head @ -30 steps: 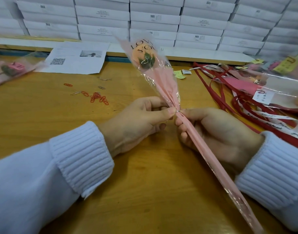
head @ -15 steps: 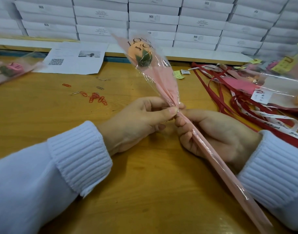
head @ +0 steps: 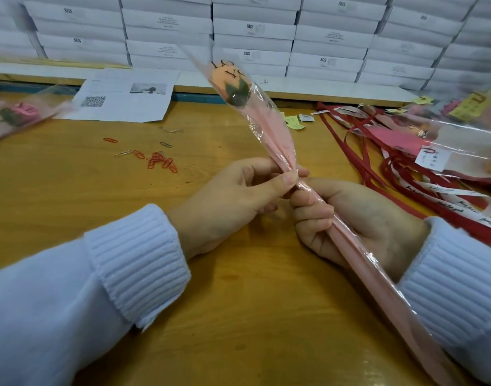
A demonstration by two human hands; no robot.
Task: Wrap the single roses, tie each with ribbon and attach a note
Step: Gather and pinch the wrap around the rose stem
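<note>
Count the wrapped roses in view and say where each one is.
3. One orange wrapped rose is held in both hands, the left hand and right hand; a pink one lies at the far left; another lies on the ribbons at right. More may be hidden there.

Readable print on boxes and sleeve

"SGS" marks the stacked white boxes [head: 249, 26] across the top; partial letters "LO… YO…" on the rose sleeve [head: 230, 72], upper centre.

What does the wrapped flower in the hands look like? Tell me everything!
The wrapped rose is one orange bloom with green leaves, inside a clear, crinkly sleeve lined with pink paper and printed with dark letters. It tilts up and away over the wooden table. The left hand pinches its gathered neck; the right hand grips the long thin stem part.
</note>
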